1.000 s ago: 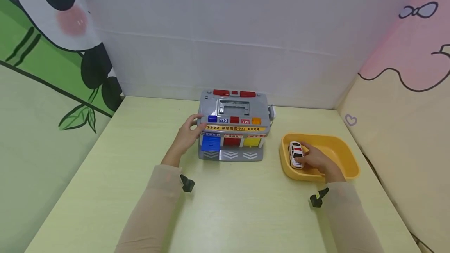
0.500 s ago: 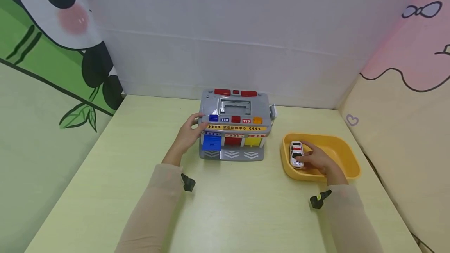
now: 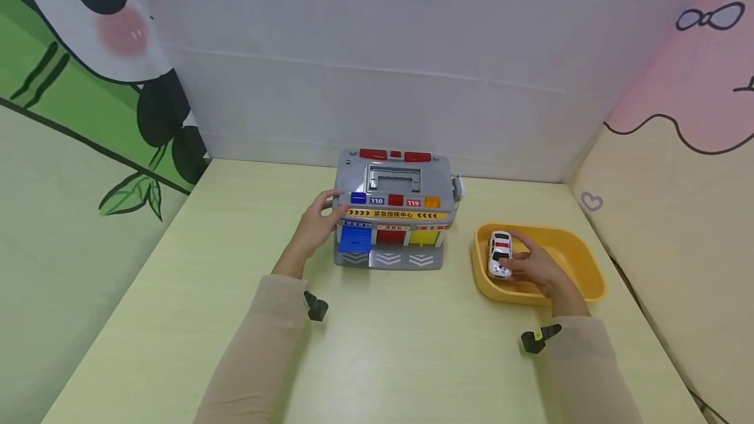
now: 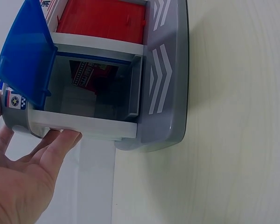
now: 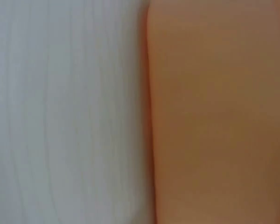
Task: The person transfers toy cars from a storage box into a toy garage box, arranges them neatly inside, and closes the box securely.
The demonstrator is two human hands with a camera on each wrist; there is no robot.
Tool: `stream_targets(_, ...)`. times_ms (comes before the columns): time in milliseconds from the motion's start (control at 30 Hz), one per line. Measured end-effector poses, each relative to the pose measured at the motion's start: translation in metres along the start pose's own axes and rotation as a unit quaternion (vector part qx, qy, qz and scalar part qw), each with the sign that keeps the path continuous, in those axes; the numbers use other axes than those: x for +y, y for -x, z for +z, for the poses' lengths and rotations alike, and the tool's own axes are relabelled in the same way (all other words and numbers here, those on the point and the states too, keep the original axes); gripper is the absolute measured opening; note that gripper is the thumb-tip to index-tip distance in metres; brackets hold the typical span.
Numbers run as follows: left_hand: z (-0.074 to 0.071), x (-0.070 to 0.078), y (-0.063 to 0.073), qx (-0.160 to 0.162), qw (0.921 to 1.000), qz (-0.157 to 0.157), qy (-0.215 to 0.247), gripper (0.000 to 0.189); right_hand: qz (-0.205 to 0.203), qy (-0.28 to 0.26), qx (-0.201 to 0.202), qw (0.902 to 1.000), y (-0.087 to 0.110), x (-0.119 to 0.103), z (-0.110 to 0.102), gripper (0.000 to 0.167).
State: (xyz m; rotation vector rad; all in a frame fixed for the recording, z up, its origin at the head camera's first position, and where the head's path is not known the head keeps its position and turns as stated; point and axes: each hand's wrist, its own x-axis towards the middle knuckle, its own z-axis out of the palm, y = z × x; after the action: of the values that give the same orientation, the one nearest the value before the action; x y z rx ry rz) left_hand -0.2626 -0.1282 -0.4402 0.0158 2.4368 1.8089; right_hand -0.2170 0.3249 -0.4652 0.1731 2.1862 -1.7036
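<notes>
A grey toy garage (image 3: 396, 211) with blue, red and yellow doors stands at the middle of the table. My left hand (image 3: 316, 224) holds its left side near the roof edge, thumb and fingers about the corner. In the left wrist view the blue door (image 4: 28, 53) is swung up, showing a hollow bay with a red printed patch inside. My right hand (image 3: 538, 268) pinches a white toy car (image 3: 500, 255) with a red roof bar and black windows, at the left end of a yellow tray (image 3: 580, 250). The right wrist view shows only the tray's outer wall, blurred.
The pale wooden table (image 3: 389, 352) runs back to a white sheet (image 3: 383, 70) behind the garage. Painted side walls flank it. A small grey-white part (image 3: 457, 188) juts from the garage's right side. Dark wrist cameras (image 3: 316, 306) sit by both cuffs.
The toy car has risen slightly and shifted a little right within the tray, in my right hand. My left hand and the garage keep their places.
</notes>
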Motion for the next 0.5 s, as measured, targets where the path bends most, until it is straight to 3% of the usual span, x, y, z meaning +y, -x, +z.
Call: stream_targets(500,0.001,-0.002,0.0,0.006,0.9999,0.005,-0.015,0.052,-0.053,-0.009,-0.012,0.9985,0.015,-0.018,0.006,0.08)
